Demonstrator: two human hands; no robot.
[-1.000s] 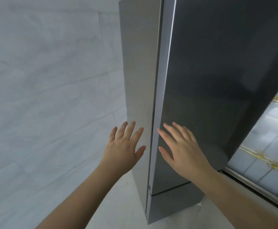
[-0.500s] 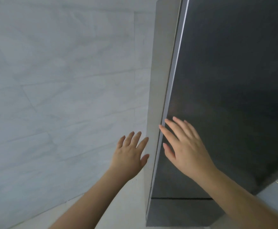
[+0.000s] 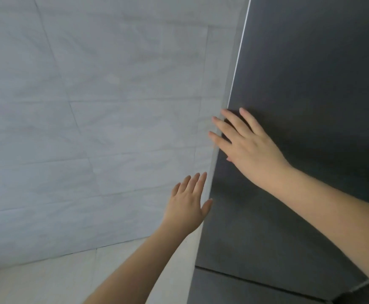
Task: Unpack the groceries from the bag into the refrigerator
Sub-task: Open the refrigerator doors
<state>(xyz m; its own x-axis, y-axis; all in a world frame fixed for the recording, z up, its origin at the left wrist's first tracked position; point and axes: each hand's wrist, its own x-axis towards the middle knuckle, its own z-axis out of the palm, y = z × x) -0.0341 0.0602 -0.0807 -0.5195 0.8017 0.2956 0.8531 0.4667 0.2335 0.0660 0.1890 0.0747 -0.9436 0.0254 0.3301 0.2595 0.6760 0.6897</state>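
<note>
The refrigerator's dark grey upper door (image 3: 310, 84) fills the right side of the view, its left edge running down the middle. My right hand (image 3: 247, 145) lies flat on the door with fingers spread, the fingertips at that left edge. My left hand (image 3: 189, 202) is open lower down, just left of the door's edge, holding nothing. A seam marks the lower door (image 3: 245, 290) beneath. No bag or groceries are in view.
A pale marble-tiled wall (image 3: 91, 128) stands close on the left of the refrigerator. A strip of light floor (image 3: 47, 281) shows at the bottom left.
The view has swung left, so the refrigerator's side panel is nearly hidden. My right hand has risen along the door's left edge. My left hand stays below it.
</note>
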